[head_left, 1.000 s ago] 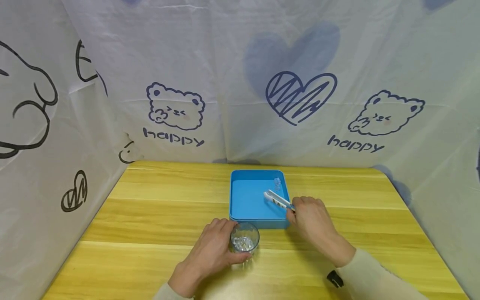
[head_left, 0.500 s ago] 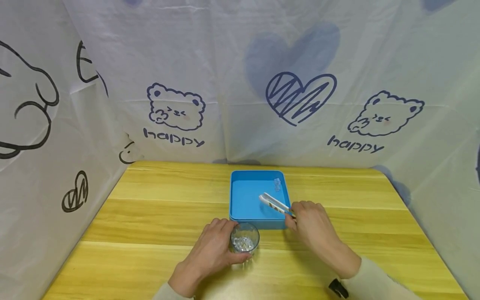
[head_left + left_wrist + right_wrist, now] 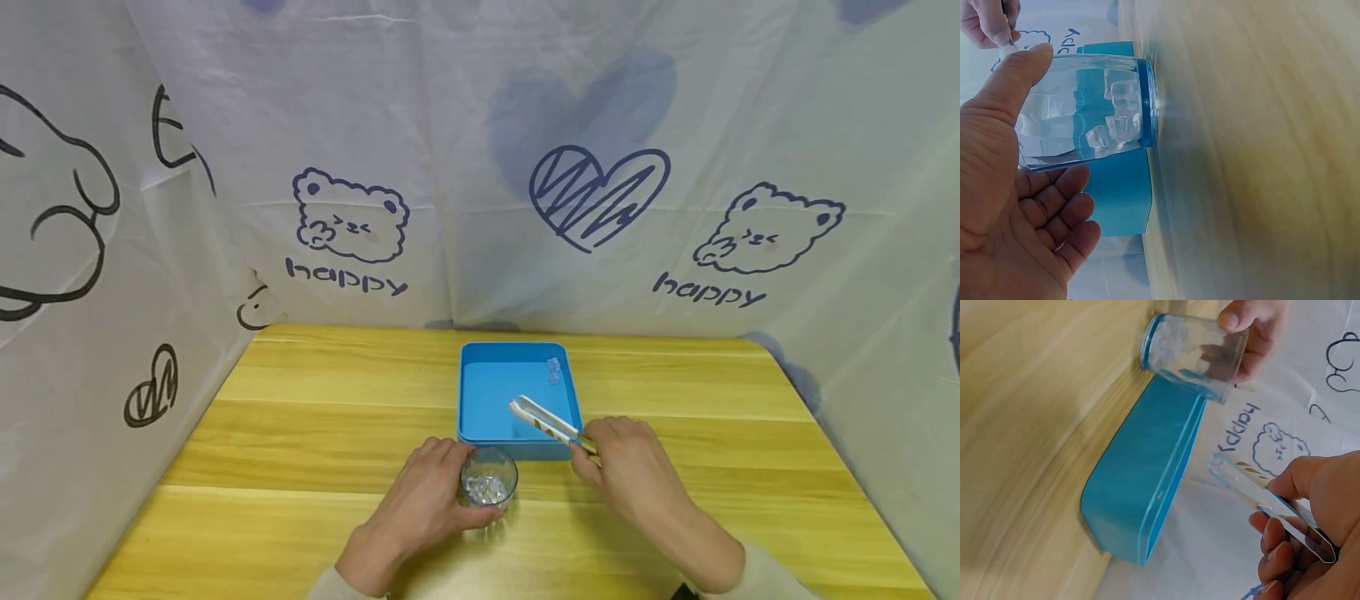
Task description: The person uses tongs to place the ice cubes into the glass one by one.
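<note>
On the yellow wood-grain table, the left hand gripped a clear drinking glass, upright just on the near side of an open blue box; clear chunks lay in its bottom. The right hand, by the box's near right corner, held pale tongs, tips pointing left and far above the box. Small translucent pieces lay near its far right corner. Beyond hung a pale cloth printed with bears and hearts.
</note>
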The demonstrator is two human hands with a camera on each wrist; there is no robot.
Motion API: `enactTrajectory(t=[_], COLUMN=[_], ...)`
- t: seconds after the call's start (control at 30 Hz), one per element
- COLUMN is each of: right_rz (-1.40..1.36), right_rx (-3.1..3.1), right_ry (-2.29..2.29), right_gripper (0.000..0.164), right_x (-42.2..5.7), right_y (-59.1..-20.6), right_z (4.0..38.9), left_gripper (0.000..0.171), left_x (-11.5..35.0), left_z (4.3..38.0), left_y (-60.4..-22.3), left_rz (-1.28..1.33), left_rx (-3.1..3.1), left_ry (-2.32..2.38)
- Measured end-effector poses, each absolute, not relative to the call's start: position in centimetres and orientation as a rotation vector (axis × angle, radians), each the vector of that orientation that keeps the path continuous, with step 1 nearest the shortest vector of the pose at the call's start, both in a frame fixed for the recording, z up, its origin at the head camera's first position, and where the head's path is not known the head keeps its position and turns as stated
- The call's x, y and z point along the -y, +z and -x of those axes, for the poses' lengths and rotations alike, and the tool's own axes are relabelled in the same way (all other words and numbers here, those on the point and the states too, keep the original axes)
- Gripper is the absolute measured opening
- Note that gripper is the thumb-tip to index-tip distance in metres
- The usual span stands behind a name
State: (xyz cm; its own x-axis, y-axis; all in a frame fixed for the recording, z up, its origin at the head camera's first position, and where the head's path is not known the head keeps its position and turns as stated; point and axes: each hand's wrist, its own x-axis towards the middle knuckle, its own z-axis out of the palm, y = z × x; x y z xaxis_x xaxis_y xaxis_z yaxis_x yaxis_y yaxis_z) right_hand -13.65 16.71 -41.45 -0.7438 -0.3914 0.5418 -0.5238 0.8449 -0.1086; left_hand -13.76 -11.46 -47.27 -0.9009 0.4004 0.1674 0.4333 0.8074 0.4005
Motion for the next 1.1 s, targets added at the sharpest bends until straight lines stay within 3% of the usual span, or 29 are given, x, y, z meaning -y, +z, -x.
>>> enactTrajectory(t=[0.43, 1.1], right_rz=[-0.726, -0.845], right_rx=[2.469, 2.411], right_ry=[0.416, 0.441], right_gripper=[0.020, 0.020], right_x=[-16.3, -16.0], right_y=[-41.6, -42.8], right_z=[10.4, 9.2], left_gripper=[0.083, 0.074], left_x=[11.4, 11.4], left_z=[13.8, 13.7], left_y=[-47.3, -46.8], left_rz=[0.716, 0.741], left_rx=[2.865, 2.818], left_ry=[-0.585, -0.525])
